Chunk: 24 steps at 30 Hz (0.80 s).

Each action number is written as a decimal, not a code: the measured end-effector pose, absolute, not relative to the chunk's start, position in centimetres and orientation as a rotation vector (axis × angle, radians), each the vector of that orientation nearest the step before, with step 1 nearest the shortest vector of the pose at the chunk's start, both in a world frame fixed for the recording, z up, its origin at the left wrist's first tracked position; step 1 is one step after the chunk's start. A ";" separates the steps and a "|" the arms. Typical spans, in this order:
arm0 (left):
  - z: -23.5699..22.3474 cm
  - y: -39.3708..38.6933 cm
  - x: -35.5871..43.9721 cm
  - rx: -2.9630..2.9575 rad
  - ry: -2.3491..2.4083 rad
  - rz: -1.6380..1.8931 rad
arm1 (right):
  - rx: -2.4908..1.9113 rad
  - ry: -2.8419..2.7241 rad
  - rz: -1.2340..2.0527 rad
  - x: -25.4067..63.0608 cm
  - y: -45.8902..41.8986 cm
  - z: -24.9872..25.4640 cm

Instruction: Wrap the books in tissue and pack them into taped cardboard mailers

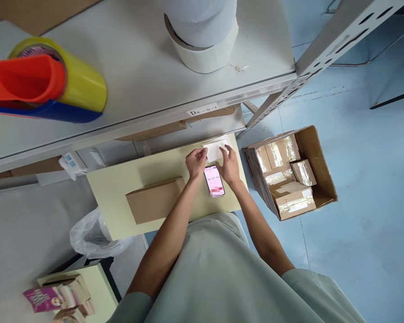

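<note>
My left hand [196, 161] is closed in a pinch at the left edge of a flat white sheet or label stack [214, 150]; which of the two it is I cannot tell. Fingers apart and bent, my right hand [229, 165] hovers at or touches the sheet's right side. Just below the sheet lies a phone [214, 180] with a pink timer screen. A closed brown cardboard box [155, 201] sits left of my forearm on the pale yellow tabletop [117, 179].
Right of the table, an open carton [325, 166] of small taped boxes stands on the blue floor. Above is a grey shelf [131, 58] with a tape dispenser [54, 85] and white rolls [204, 45]. A bagged bin [90, 233] stands lower left.
</note>
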<state>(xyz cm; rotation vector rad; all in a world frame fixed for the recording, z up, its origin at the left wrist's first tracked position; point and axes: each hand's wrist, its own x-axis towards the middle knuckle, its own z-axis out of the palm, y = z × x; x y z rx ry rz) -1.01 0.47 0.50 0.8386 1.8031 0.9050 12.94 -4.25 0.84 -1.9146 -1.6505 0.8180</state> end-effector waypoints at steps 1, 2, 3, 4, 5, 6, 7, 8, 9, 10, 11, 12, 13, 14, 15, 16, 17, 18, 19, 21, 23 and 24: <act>0.8 0.6 -0.7 0.855 1.798 0.909 | -1.873 -1.697 0.842 12.6 -4.4 1.2; 1.1 0.7 -0.4 0.878 1.786 0.909 | -1.853 -1.707 0.855 12.2 -4.5 1.5; 1.4 0.9 0.0 0.905 1.767 0.906 | -1.848 -1.686 0.856 12.0 -4.6 1.9; 1.6 1.0 0.3 0.932 1.743 0.901 | -1.851 -1.643 0.846 11.9 -4.6 2.1; 1.9 1.1 0.7 0.961 1.717 0.893 | -1.858 -1.583 0.830 12.0 -4.6 2.3; 2.1 1.2 0.9 0.999 1.694 0.877 | -1.863 -1.516 0.815 12.3 -4.5 2.4; 2.2 1.4 1.2 1.056 1.678 0.848 | -1.869 -1.444 0.804 12.7 -4.3 2.5; 2.2 1.5 1.3 1.143 1.670 0.800 | -1.877 -1.370 0.797 13.4 -4.1 2.4; 2.2 1.6 1.5 1.265 1.663 0.731 | -1.893 -1.296 0.788 14.1 -3.9 2.3; 2.0 1.6 1.6 1.419 1.645 0.636 | -1.916 -1.228 0.778 15.0 -3.6 2.1; 1.8 1.7 1.8 1.593 1.608 0.519 | -1.946 -1.169 0.763 15.9 -3.3 1.9; 1.6 1.7 1.9 1.763 1.548 0.388 | -1.982 -1.120 0.743 16.9 -3.1 1.6; 1.3 1.7 2.0 1.909 1.473 0.254 | -2.018 -1.083 0.717 17.8 -2.8 1.3; 1.1 1.7 2.2 2.023 1.395 0.126 | -2.049 -1.063 0.689 18.7 -2.7 1.0; 1.0 1.7 2.3 2.104 1.330 0.009 | -2.073 -1.061 0.664 19.5 -2.5 0.7; 0.9 1.7 2.4 2.160 1.285 -0.092 | -2.092 -1.073 0.641 20.2 -2.4 0.4; 0.9 1.7 2.5 2.200 1.262 -0.179 | -2.111 -1.095 0.623 20.8 -2.4 0.0; 0.9 1.7 2.6 2.230 1.253 -0.250 | -2.131 -1.118 0.614 21.3 -2.3 -0.3; 0.9 1.8 2.6 2.255 1.250 -0.306 | -2.153 -1.133 0.615 21.7 -2.3 -0.7; 1.0 1.9 2.8 2.291 1.248 -0.380 | -2.198 -1.128 0.650 22.0 -2.3 -1.5; 1.1 2.1 2.9 2.305 1.251 -0.426 | -2.220 -1.085 0.708 21.9 -2.4 -2.2; 1.1 2.2 3.0 2.306 1.254 -0.443 | -2.221 -1.056 0.738 21.8 -2.5 -2.5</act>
